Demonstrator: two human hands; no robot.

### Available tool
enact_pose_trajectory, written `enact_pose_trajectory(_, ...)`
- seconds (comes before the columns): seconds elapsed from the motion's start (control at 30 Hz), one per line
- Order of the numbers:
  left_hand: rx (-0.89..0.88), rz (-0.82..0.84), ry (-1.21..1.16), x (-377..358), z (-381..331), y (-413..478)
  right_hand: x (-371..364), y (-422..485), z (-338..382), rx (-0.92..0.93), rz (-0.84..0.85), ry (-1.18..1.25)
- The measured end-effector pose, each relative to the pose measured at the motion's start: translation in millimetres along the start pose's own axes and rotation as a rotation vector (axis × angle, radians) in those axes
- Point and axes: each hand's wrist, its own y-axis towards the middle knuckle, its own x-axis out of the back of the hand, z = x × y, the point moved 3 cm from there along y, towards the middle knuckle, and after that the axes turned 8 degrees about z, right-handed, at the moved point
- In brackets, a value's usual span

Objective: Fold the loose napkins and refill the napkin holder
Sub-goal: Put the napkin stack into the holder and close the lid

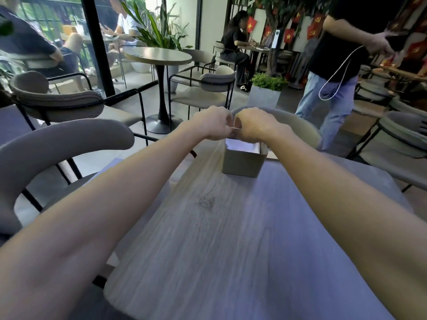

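Fingertips were hidden behind the knuckles; motion blur. Only a thin white edge of the napkin (pixel 233 129) showed between the hands. Left hand (pixel 213 122) and right hand (pixel 256 124) were curled, knuckles nearly touching, both pinching that napkin. The napkin holder (pixel 242 163), a plain grey-beige open-topped box, sat at the far end of the wood-grain bench (pixel 231 239), with white napkins (pixel 242 146) inside. The hands were just above its far rim, the right wrist covering its right corner.
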Motion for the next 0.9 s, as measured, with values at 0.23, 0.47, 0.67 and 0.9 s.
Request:
enact_pose_trajectory(0.23, 0.061, -0.126, -0.152, 13, 57, -69, -17, -20, 69, 0.2, -0.017, 0.214)
enact_pose_trajectory(0.47, 0.313, -0.136, -0.173, -9, 155, -136, -62, -9, 168, 0.356, 0.092, 0.283)
enact_pose_trajectory(0.67, 0.481, -0.064, -0.285, -35, 235, -184, -103, 17, 249, 0.435, 0.231, 0.262)
enact_pose_trajectory(0.9, 0.634, 0.179, -0.205, -108, 294, -203, -165, 40, 305, 0.451, 0.454, 0.109)
